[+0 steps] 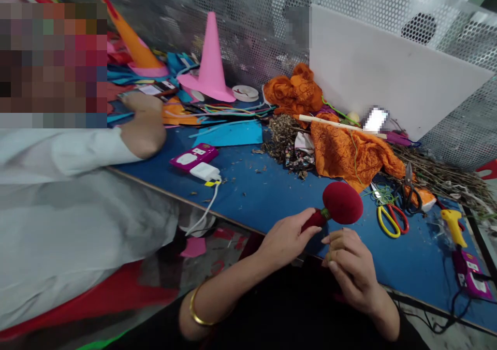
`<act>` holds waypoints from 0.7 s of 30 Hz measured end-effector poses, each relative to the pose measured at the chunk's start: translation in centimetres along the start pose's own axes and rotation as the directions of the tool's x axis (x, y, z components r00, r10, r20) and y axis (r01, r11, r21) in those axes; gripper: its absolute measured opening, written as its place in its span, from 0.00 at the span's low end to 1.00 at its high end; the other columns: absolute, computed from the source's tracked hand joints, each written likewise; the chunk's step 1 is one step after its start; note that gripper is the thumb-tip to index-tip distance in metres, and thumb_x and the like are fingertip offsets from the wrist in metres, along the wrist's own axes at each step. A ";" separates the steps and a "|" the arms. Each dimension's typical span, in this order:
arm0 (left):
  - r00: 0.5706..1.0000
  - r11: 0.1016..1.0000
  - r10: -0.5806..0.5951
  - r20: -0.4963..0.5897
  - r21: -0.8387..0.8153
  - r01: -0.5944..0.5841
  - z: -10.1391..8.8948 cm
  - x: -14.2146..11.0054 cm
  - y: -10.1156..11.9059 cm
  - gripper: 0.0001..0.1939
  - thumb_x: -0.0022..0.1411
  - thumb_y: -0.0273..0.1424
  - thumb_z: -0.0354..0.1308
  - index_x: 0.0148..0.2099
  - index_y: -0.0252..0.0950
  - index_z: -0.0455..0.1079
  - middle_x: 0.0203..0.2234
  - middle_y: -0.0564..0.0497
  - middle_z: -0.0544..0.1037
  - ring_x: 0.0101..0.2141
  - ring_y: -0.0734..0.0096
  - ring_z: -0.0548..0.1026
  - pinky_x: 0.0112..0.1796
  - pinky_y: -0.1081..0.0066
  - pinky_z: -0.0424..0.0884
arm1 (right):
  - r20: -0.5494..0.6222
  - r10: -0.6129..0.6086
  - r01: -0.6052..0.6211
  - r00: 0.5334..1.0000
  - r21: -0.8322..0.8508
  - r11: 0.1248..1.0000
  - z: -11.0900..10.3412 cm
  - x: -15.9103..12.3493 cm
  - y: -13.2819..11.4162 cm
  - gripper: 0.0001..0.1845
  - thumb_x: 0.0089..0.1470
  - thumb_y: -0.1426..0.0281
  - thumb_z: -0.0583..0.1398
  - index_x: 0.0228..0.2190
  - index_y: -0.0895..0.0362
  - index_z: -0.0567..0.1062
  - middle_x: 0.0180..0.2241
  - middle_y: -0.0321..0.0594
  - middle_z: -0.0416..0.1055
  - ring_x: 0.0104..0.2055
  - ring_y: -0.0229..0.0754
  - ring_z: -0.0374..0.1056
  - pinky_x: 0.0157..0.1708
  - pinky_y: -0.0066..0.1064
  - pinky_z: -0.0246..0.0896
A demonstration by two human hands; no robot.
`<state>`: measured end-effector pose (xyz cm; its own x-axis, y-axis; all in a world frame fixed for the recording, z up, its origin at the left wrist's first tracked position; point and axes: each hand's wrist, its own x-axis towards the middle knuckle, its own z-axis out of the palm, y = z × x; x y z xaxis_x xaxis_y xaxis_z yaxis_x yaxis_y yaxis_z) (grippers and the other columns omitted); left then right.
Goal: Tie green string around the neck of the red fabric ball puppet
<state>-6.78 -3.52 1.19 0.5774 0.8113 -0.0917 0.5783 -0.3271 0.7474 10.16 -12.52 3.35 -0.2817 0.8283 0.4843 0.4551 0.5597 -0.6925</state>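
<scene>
My left hand (pixel 285 238) grips the narrow end of a dark red velvety stuffed shape (pixel 342 203) over the table's front edge. It has a rounded, padded head, and green thread (pixel 325 214) is wound round its neck. Just below the head, my right hand (pixel 351 267) is apart from it, fingers curled in and thumb drawn against them; whatever may be pinched there is too small to make out. Beyond it on the table lie red-and-yellow scissors (pixel 392 219) with tangled green thread (pixel 385 194) over their blades.
Orange patterned cloth (pixel 341 150), dried plant stalks (pixel 446 169) and black scissors (pixel 410 192) lie behind. A yellow glue gun (pixel 453 227) and purple power strip (pixel 470 272) are at right. Left stand a pink cone hat (pixel 212 62) and a corded purple box (pixel 194 157), beside another person's arm (pixel 143 127).
</scene>
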 end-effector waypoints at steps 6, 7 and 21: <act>0.999 0.989 -0.036 -0.014 0.140 0.038 -0.7 -0.1 0.1 0.07 0.66 0.36 0.48 0.39 0.40 0.64 0.31 0.52 0.77 0.32 0.65 0.75 0.31 0.71 0.63 | 0.034 -0.085 0.091 0.996 -0.267 0.959 -0.8 -0.9 -0.4 0.09 0.58 0.77 0.55 0.35 0.53 0.73 0.41 0.44 0.75 0.44 0.46 0.70 0.41 0.40 0.68; 1.000 0.987 -0.029 -0.004 0.159 0.029 -0.8 -0.2 0.2 0.07 0.66 0.35 0.48 0.40 0.40 0.65 0.33 0.52 0.78 0.33 0.64 0.76 0.32 0.71 0.64 | 0.018 -0.080 0.082 0.997 -0.307 0.948 -0.9 -0.8 -0.4 0.09 0.58 0.76 0.55 0.34 0.53 0.73 0.40 0.45 0.75 0.41 0.45 0.70 0.38 0.38 0.68; 0.988 0.888 0.109 0.113 0.436 -0.148 0.0 -1.3 0.4 0.12 0.67 0.31 0.45 0.46 0.38 0.68 0.36 0.48 0.80 0.35 0.60 0.79 0.34 0.67 0.70 | 0.193 0.009 0.067 0.981 -0.384 0.921 -1.4 6.4 1.2 0.17 0.64 0.70 0.50 0.28 0.56 0.75 0.24 0.38 0.71 0.25 0.36 0.63 0.25 0.28 0.50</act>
<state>-7.26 -4.67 1.64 0.6985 0.7108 -0.0831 0.6792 -0.6218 0.3899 10.12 -6.54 6.39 -0.4351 0.8227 0.3660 0.7246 0.5612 -0.4000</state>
